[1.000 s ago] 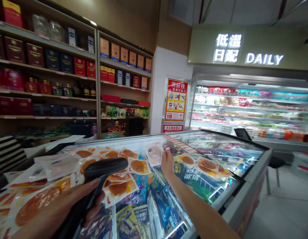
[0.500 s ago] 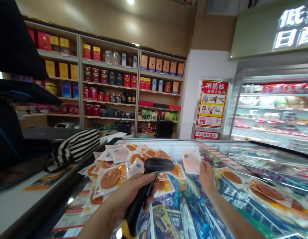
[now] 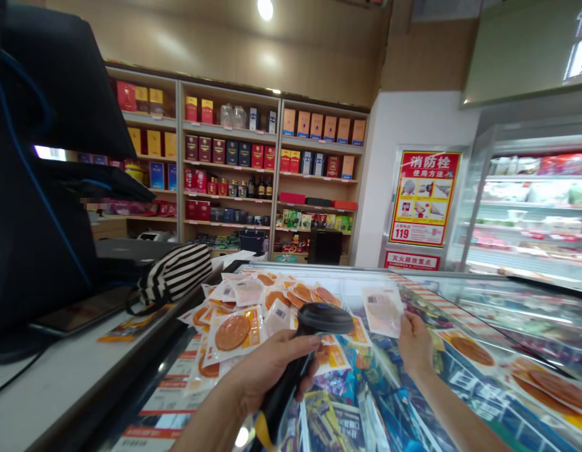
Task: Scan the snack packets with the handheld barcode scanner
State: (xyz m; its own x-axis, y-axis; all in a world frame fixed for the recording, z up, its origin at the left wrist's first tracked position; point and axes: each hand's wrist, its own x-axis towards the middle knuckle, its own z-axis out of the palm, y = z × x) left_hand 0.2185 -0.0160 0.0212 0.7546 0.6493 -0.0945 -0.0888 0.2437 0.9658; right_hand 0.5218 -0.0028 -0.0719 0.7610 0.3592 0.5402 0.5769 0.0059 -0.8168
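Observation:
My left hand (image 3: 276,370) is wrapped round the handle of a black barcode scanner (image 3: 324,319), its head pointing to the right. In my right hand (image 3: 415,345) a flat clear packet (image 3: 383,310) is pinched by its right edge, its pale printed back with a barcode facing me. A gap lies between scanner and packet. Beyond my left hand, a heap of similar packets with round orange-brown slices (image 3: 232,333) rests on the glass freezer top. More of these packets (image 3: 549,383) lie to the right of my right forearm.
Under the glass are colourful bagged goods (image 3: 333,420). At left stand a black monitor (image 3: 64,81), a striped pouch (image 3: 180,276) and a phone (image 3: 83,311) on the white counter (image 3: 78,389). Shelves of boxes (image 3: 227,152) and a red fire-hydrant poster (image 3: 425,198) are behind.
The whole view has shifted, so things appear farther right. My hands keep hold of the scanner and the packet, with about the same gap between them.

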